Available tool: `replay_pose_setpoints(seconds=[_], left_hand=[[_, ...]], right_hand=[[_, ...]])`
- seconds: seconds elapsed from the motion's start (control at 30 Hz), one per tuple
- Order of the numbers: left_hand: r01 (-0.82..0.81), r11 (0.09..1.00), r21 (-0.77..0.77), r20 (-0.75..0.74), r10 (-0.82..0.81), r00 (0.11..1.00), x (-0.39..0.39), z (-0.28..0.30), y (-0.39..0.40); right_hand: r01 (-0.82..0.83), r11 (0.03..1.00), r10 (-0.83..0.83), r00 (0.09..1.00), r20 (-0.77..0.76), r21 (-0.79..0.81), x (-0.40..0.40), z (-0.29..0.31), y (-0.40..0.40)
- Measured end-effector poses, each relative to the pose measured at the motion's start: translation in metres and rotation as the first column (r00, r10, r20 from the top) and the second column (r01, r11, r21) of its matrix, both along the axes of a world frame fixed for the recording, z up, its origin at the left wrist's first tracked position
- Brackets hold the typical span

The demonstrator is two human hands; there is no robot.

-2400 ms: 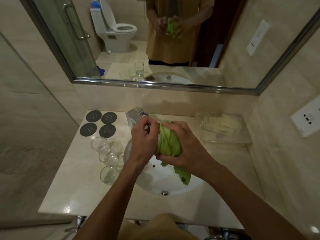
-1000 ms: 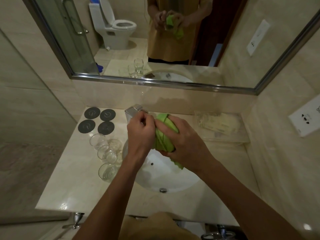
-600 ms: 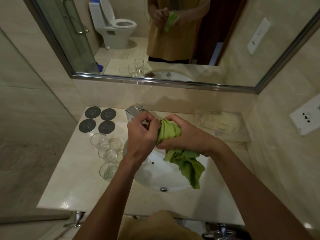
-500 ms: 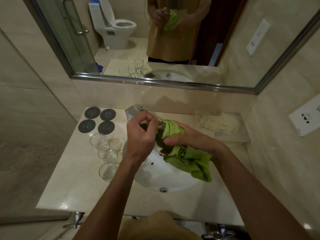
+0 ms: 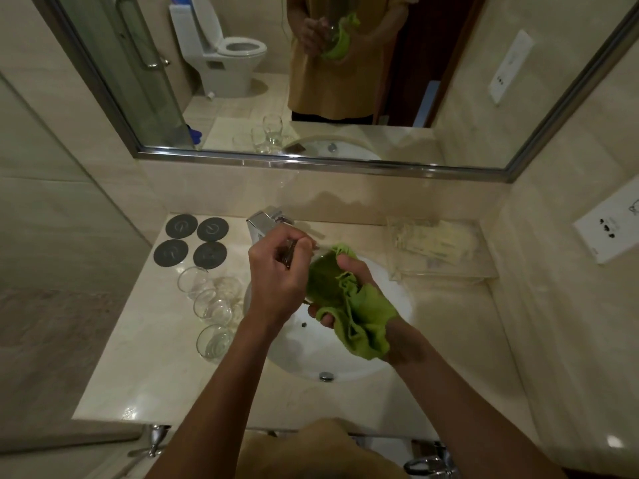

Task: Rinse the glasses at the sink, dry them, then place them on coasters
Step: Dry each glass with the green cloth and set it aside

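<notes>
Over the white sink [image 5: 345, 368], my left hand [image 5: 276, 278] grips a clear glass [image 5: 320, 276] by its base end. My right hand [image 5: 342, 295] holds a green cloth [image 5: 363, 319], part of it stuffed inside the glass and the rest draped over my wrist. Several clear glasses [image 5: 211, 307] stand on the counter left of the sink. Four dark round coasters [image 5: 195, 242] lie in a square at the back left, all bare.
A chrome faucet [image 5: 264, 224] stands behind the sink, close to my left hand. A clear tray with pale packets [image 5: 439, 250] sits at the back right. The mirror [image 5: 311, 74] runs above the beige counter [image 5: 145, 368]. A wall socket [image 5: 608, 226] is on the right.
The cloth was wrapped around the outside of the glass; now my right hand has pushed it inside, and the loose end has swung over my right wrist. The hands stayed over the sink.
</notes>
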State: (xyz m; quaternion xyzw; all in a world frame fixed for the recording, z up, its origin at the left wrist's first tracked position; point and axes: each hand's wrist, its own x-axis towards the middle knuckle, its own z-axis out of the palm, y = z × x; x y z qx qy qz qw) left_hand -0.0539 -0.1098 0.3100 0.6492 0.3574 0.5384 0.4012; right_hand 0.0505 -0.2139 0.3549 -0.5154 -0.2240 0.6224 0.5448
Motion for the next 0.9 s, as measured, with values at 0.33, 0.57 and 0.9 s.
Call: replay_pose_setpoints(seconds=[0.33, 0.57, 0.9], left_hand=[[-0.203, 0.966, -0.159, 0.026, 0.21, 0.977, 0.009, -0.007, 0.0], [-0.144, 0.866, -0.478, 0.115, 0.225, 0.968, -0.003, -0.006, 0.013], [0.152, 0.796, -0.586, 0.256, 0.004, 0.967, 0.008, 0.001, 0.004]], right_hand=[[0.15, 0.989, -0.142, 0.954, 0.263, -0.011, -0.005, -0.039, 0.028], [0.18, 0.977, -0.211, 0.853, 0.477, 0.11, 0.04, -0.035, 0.014], [-0.172, 0.976, 0.213, 0.865, 0.453, -0.131, 0.054, -0.008, 0.012]])
